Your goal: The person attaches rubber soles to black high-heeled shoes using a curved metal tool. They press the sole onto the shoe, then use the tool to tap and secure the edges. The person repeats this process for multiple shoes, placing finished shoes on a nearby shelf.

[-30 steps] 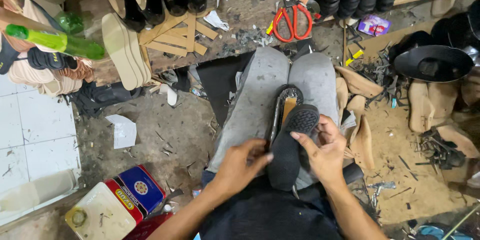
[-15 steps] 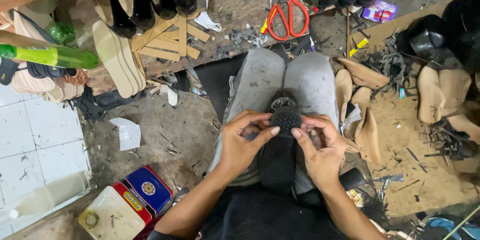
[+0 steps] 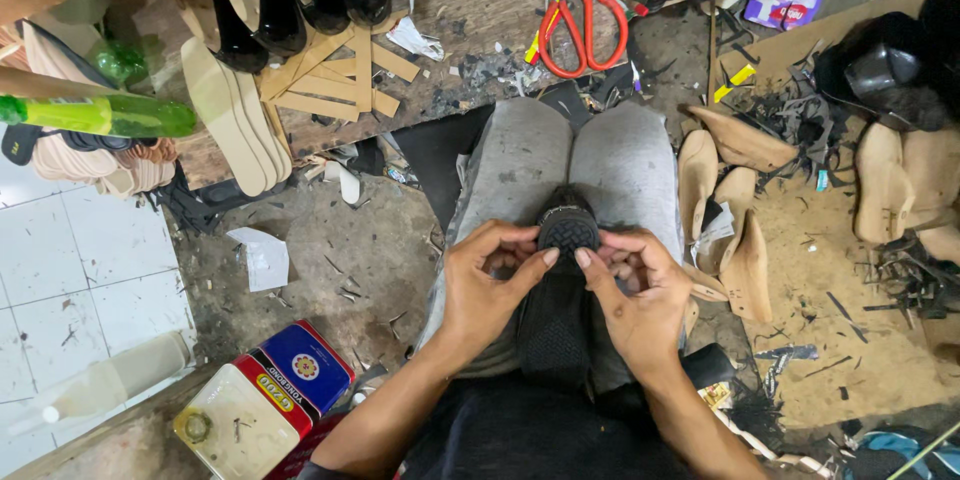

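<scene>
On the lap, between grey-trousered knees, the black shoe sole (image 3: 556, 300) lies tread-up, left hand (image 3: 490, 285) and right hand (image 3: 630, 295) both pinching its heel end, seemingly to steady it, 2 thumbs pressing.

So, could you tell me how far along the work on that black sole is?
The black treaded sole already lies along the shoe on the lap. Left hand and right hand are pressing its heel end between thumbs and fingertips. Whether the edges are fully seated cannot be seen.
</scene>
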A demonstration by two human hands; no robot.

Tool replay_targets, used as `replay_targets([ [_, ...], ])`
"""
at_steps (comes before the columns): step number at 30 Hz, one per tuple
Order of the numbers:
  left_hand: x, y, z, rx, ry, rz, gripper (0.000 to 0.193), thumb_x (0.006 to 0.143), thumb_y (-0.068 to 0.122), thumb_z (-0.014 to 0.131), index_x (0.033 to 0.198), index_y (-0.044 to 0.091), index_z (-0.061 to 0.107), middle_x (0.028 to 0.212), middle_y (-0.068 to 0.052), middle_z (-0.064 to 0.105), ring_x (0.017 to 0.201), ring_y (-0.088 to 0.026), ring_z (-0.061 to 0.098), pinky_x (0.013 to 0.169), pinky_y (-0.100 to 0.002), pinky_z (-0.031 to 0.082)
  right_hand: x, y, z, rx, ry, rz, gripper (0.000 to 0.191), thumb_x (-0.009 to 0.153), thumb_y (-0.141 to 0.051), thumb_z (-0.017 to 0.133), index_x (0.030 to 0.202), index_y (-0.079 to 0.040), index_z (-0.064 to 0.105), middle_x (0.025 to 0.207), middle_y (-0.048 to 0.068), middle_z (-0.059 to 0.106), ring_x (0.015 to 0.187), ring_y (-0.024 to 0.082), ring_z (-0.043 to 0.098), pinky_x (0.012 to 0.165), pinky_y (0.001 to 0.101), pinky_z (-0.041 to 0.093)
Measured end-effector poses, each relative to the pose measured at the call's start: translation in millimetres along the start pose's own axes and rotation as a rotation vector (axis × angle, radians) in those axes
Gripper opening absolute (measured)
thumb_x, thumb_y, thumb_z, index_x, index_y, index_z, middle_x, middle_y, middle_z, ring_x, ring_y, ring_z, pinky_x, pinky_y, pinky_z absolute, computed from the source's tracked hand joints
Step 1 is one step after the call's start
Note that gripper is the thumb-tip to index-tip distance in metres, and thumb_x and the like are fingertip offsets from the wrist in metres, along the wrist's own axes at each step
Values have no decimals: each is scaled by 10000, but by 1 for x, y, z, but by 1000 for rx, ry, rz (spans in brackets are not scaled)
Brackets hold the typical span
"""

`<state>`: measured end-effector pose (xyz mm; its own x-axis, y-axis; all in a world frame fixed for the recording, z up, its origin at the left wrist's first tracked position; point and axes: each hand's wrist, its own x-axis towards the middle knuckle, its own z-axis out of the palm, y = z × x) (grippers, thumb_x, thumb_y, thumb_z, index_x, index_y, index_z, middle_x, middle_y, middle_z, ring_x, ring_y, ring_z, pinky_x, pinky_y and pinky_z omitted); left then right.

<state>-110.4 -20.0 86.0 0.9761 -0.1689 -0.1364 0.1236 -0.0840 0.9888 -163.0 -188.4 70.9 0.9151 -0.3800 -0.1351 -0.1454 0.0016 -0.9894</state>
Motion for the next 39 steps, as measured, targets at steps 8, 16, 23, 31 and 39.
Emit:
replay_targets([
  [8, 0, -1, 3, 43, 29, -26, 245, 841, 40, 836, 1044, -30, 718, 893, -58, 710, 774, -76, 676, 682, -223, 580, 4, -2, -1, -67, 0, 52, 236, 865, 0, 798, 1068, 4, 679, 843, 12, 676, 727, 44, 617, 646, 177, 518],
  [16, 13, 18, 4, 191, 0, -63, 420, 826, 101, 849, 1171, -4, 636, 907, -81, 688, 719, -99, 658, 634, -240, 565, 9, -23, 9, -168, 18, -63, 492, 859, -4, 824, 1247, 27, 522, 908, 24, 627, 740, 58, 579, 620, 194, 462],
  [23, 10, 22, -5, 454, -154, 151, 554, 885, 92, 807, 1389, 51, 581, 1183, -140, 629, 972, -219, 659, 843, -360, 564, 10, -50, 8, -355, -95, -165, 808, 782, 3, 836, 1477, -8, 425, 1141, 166, 658, 809, 146, 592, 698, 258, 502],
  [31, -5, 27, -11, -335, -340, 107, 565, 891, 93, 841, 1292, 68, 444, 1573, -212, 484, 1421, -250, 529, 1228, -406, 452, -29, -82, -1, -97, -195, -387, 917, 790, 53, 839, 1535, -25, 310, 1372, 201, 629, 1232, 251, 644, 1083, 345, 521],
  [39, 7, 120, -20, 127, -304, 847, 673, 855, 130, 903, 1440, 125, 569, 1550, -144, 436, 1451, -265, 489, 1235, -363, 439, -22, -136, -22, -390, -11, -813, 504, 766, 124, 853, 1157, -35, 577, 1166, 85, 624, 1107, 173, 646, 950, 269, 530],
])
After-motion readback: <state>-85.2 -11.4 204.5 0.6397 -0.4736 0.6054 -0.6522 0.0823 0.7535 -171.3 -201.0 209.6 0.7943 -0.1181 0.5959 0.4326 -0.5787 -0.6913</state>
